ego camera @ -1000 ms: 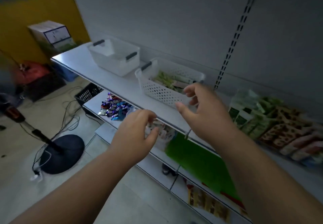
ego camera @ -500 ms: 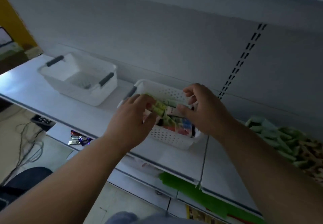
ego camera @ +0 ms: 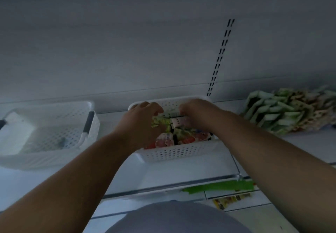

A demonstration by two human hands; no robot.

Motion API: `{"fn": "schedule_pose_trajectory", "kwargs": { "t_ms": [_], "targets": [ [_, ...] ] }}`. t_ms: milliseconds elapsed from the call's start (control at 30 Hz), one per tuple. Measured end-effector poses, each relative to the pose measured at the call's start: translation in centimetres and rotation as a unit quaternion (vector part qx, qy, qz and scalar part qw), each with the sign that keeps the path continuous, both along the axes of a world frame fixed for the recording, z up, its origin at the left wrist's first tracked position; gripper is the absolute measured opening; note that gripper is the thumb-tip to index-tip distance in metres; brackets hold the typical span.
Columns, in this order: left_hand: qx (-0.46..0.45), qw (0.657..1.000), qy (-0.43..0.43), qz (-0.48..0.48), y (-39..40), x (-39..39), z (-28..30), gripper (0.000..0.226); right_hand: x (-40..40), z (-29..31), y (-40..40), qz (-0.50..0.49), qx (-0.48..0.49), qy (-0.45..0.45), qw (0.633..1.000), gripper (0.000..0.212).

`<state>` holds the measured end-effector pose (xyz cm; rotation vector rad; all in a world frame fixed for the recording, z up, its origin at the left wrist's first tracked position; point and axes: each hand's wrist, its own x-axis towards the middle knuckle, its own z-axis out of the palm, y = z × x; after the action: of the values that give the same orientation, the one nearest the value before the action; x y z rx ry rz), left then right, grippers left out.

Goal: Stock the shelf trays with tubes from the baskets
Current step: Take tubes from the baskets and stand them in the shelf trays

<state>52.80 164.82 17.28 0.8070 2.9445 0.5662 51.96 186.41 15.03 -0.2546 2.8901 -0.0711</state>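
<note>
Tubes (ego camera: 179, 136): lying packed in the middle basket, green and red-pink packs jumbled together.
Middle basket (ego camera: 174, 153): white, perforated, sitting on the shelf (ego camera: 181, 174) against the back wall.
Left hand (ego camera: 143, 121): reaching into the basket's left end, fingers curling around a green tube (ego camera: 160, 122).
Right hand (ego camera: 198, 115): reaching in from the right, fingers curling onto a pale tube (ego camera: 177, 122); how firmly it is holding I cannot tell.
Left basket (ego camera: 54, 132): standing apart to the left, dark handles, contents too blurred to name.
Packets (ego camera: 287, 112): leaning in a green and patterned row at the shelf's right end.
Lower shelf (ego camera: 227, 196): showing a green strip and yellow packs.
</note>
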Motion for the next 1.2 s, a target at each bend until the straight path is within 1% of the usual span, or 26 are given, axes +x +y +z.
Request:
{"fn": "schedule_pose_trajectory", "kwargs": {
  "t_ms": [67,167,233,267,333,400,467,500,600,700,767,833,967,1033,1100,1167,1200],
  "targets": [
    [0.003,1.000,-0.008,-0.007,-0.2,-0.4,-0.3,0.048,-0.1,0.1,-0.7,0.006,0.039,-0.014,0.999,0.018],
    [0.000,0.999,-0.029,-0.017,-0.4,-0.6,-0.5,0.045,0.1,0.3,-1.6,0.021,0.094,-0.002,0.995,0.021],
    [-0.013,0.999,-0.040,-0.024,-0.5,-0.5,-0.4,0.042,0.4,0.5,-1.7,0.004,0.095,0.026,0.995,0.021],
    [-0.018,0.998,-0.045,-0.028,-0.5,-0.5,-0.4,0.040,0.6,0.7,-1.5,-0.008,0.072,0.057,0.996,0.022],
    [-0.027,0.998,-0.056,-0.029,-0.5,-0.5,-0.3,0.037,1.6,1.6,-0.7,-0.036,-0.034,0.128,0.991,0.023],
    [-0.036,0.997,-0.067,-0.033,-0.5,-0.5,-0.2,0.032,3.3,3.2,-0.2,-0.058,-0.140,0.194,0.969,0.021],
    [-0.058,0.993,-0.092,-0.042,-0.2,-0.6,-0.1,0.027,5.4,4.7,-0.4,-0.076,-0.202,0.252,0.943,0.021],
    [-0.083,0.989,-0.109,-0.048,0.1,-0.7,0.0,0.026,6.4,5.4,-0.9,-0.082,-0.230,0.270,0.932,0.022],
    [-0.186,0.971,-0.123,-0.090,1.3,-1.2,-0.1,0.029,8.4,5.5,-1.9,-0.106,-0.292,0.274,0.910,0.023],
    [-0.230,0.956,-0.133,-0.122,2.1,-1.6,0.2,0.029,9.4,4.7,-2.4,-0.134,-0.312,0.264,0.903,0.025],
    [-0.239,0.950,-0.136,-0.150,2.2,-1.5,0.6,0.030,10.0,4.5,-2.5,-0.149,-0.322,0.260,0.898,0.025],
    [-0.236,0.946,-0.147,-0.165,2.2,-1.2,0.8,0.028,10.5,4.4,-2.5,-0.158,-0.333,0.259,0.893,0.024],
    [-0.245,0.946,-0.121,-0.174,2.2,-1.2,0.2,0.023,11.0,4.2,-2.3,-0.168,-0.343,0.259,0.887,0.024],
    [-0.235,0.951,-0.114,-0.163,2.1,-1.4,-0.2,0.015,11.1,4.2,-2.2,-0.169,-0.342,0.261,0.887,0.024],
    [-0.196,0.962,-0.124,-0.144,1.9,-1.2,-0.3,0.007,11.4,4.2,-2.2,-0.172,-0.346,0.267,0.883,0.023],
    [-0.107,0.978,-0.133,-0.120,1.7,-0.6,-0.3,0.008,11.9,4.4,-2.1,-0.177,-0.358,0.277,0.874,0.022],
    [-0.059,0.985,-0.116,-0.110,1.5,0.0,0.0,0.010,12.1,4.5,-2.1,-0.178,-0.365,0.281,0.869,0.022]
  ]
}}
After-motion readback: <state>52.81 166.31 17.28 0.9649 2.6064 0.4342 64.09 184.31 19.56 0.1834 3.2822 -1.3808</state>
